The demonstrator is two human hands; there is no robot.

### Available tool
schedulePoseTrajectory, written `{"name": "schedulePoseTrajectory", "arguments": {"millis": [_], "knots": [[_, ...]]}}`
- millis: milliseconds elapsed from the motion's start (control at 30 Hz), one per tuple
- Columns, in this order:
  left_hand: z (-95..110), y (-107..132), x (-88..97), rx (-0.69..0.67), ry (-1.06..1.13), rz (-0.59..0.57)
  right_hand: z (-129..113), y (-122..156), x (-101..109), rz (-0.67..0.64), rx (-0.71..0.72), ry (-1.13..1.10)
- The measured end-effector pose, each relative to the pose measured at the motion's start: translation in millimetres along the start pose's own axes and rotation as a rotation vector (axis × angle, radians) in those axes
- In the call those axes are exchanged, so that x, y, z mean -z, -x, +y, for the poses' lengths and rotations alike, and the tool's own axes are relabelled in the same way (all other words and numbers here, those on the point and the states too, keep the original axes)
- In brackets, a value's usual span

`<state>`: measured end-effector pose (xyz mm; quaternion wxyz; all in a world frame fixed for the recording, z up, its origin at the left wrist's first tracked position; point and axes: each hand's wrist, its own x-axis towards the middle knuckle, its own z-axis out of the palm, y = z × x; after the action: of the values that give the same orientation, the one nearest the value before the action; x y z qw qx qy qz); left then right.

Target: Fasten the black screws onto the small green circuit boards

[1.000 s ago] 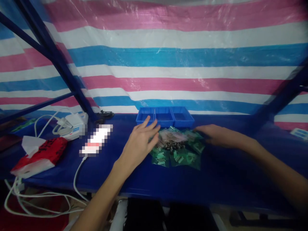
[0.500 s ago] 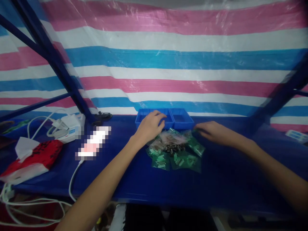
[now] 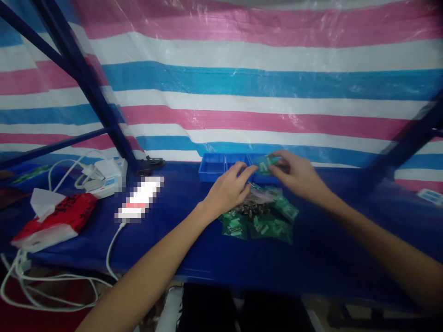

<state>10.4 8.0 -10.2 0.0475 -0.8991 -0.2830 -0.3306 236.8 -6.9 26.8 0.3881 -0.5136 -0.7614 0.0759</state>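
Observation:
My right hand [image 3: 297, 173] pinches a small clear green-tinted bag [image 3: 263, 165] with pale pieces inside, raised in front of the blue compartment tray [image 3: 212, 171]. Just left of that bag is my left hand [image 3: 228, 190], its thumb and fingers apart and nothing seen in them. Below both hands lies a pile of small bags; a green bag [image 3: 272, 228] with pale pieces is at its front. Dark metallic small parts [image 3: 254, 208] show in the middle of the pile, partly behind my left hand. My right hand and the raised bag cover part of the tray's right side.
On the left are a lit, blurred-out phone [image 3: 141, 197] on a white cable, a red tissue pack [image 3: 78, 214] and a white power strip [image 3: 112, 182]. Blue frame posts [image 3: 93, 101] rise at both sides, before a striped plastic sheet [image 3: 242, 83].
My right hand has moved left and up, and now holds a green bag over the tray. My left hand has shifted right and slightly down, off the tray's left part.

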Motion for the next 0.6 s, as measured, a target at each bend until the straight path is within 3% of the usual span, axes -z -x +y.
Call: {"name": "schedulePoseTrajectory", "arguments": {"millis": [100,367,600], "knots": [[2.4,0.6,-1.1,-0.001,-0.001,0.005,-12.5,11.0,-25.2,-0.008,-0.074,-0.345],[4.9,0.5,-3.9,0.030,-0.048,0.019,-9.0,35.3,-36.4,0.056,-0.023,-0.118],[8.0,0.6,-7.0,0.048,-0.003,0.003,-7.2,41.8,-49.5,0.093,-0.066,-0.373]]}}
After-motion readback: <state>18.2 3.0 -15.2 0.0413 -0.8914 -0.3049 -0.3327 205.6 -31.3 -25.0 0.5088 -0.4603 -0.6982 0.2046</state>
